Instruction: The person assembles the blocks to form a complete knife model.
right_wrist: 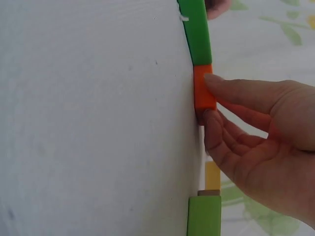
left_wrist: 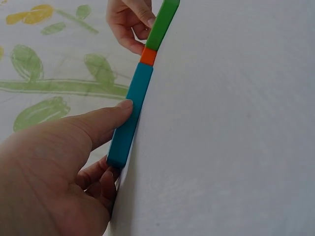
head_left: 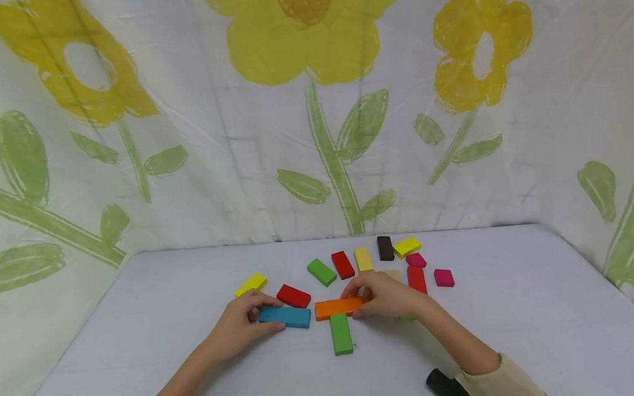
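Note:
Flat on the white table lies a blue block (head_left: 293, 318), its left end pinched between the thumb and fingers of my left hand (head_left: 239, 326). Just right of it, across a small gap in the head view, is an orange block (head_left: 329, 308); my right hand (head_left: 387, 296) grips its right end with thumb and fingers. A green block (head_left: 341, 336) points toward me, its far end against the orange block's front side. In the right wrist view the right thumb presses on the orange block (right_wrist: 203, 88). The left thumb lies along the blue block (left_wrist: 133, 110) in the left wrist view.
Behind the hands lie a red block (head_left: 293, 296), a yellow block (head_left: 251, 283), a green block (head_left: 322, 272) and several others, including a dark brown block (head_left: 385, 248) and a pink block (head_left: 444, 277). A black object (head_left: 446, 386) sits beside the right sleeve. A flowered curtain (head_left: 215, 167) hangs behind.

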`<state>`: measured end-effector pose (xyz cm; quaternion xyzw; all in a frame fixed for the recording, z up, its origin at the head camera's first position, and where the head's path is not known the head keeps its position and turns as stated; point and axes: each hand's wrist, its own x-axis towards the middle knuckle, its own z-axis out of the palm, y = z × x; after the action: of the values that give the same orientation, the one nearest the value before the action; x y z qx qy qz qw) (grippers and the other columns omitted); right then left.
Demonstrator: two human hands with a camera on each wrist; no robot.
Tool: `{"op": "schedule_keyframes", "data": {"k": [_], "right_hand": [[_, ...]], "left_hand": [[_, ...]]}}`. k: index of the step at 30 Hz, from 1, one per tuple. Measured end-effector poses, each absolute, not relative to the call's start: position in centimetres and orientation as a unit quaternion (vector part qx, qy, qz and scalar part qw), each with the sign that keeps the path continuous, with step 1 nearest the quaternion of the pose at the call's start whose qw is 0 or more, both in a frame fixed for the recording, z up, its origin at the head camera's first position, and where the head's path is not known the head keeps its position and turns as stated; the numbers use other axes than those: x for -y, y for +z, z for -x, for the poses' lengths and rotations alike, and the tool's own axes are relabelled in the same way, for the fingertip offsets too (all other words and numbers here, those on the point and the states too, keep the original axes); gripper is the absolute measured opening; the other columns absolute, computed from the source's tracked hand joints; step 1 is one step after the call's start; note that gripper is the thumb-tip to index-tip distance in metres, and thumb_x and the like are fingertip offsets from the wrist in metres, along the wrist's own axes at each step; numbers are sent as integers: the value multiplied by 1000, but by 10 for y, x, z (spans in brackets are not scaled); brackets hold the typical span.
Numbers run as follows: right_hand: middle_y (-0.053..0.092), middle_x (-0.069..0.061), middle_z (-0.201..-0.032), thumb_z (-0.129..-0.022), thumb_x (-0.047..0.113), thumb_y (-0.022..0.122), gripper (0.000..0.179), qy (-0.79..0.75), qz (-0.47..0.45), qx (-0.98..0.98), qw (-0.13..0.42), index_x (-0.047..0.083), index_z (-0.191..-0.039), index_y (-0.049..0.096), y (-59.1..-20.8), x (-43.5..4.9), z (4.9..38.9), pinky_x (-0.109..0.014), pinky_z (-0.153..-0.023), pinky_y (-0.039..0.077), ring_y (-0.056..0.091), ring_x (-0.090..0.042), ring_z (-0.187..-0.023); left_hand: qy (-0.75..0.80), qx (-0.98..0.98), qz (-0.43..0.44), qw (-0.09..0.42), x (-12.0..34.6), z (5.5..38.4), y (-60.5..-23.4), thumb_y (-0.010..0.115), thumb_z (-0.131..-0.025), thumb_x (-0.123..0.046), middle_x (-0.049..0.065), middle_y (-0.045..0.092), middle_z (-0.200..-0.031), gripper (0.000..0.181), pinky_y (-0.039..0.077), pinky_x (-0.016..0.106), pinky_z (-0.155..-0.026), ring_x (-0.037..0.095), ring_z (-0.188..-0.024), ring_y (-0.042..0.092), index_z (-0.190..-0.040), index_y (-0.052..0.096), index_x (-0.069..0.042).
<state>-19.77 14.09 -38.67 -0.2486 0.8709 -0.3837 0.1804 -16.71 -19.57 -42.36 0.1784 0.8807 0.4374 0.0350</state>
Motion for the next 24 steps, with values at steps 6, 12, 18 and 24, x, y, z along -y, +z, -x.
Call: {"op": "schedule_keyframes", "data": {"k": [6, 12, 18, 24], "right_hand": [[68, 0, -108, -92, 8, 80, 27, -391, 266, -861, 189, 10, -119, 75, -387, -138, 198, -21, -77, 54, 58, -16, -94], [68, 2, -106, -93, 8, 80, 26, -388, 276, -859, 188, 10, -118, 75, -390, -137, 200, -20, -76, 54, 57, -15, -91], [70, 1, -107, -93, 9, 81, 26, -387, 280, -859, 184, 10, -118, 75, -391, -135, 199, -21, -76, 54, 58, -14, -91], [70, 2, -105, -93, 9, 81, 26, -391, 275, -858, 189, 9, -118, 75, -392, -135, 199, -21, -73, 53, 58, -14, -87]], "left_hand": [[444, -879, -171, 33, 193, 166, -422, 87, -89, -22, 6, 68, -113, 31, 48, 21, -72, 19, -90, 54, -115, 77, -10], [440, -883, -159, 32, 192, 166, -422, 88, -88, -22, 5, 69, -113, 31, 48, 21, -72, 19, -89, 54, -115, 78, -10], [435, -887, -154, 21, 192, 166, -423, 89, -87, -22, 2, 71, -111, 30, 49, 21, -73, 17, -89, 55, -113, 79, -12], [441, -884, -155, 16, 192, 164, -423, 89, -87, -22, 1, 70, -108, 29, 48, 21, -71, 15, -86, 54, -112, 79, -13]]}}
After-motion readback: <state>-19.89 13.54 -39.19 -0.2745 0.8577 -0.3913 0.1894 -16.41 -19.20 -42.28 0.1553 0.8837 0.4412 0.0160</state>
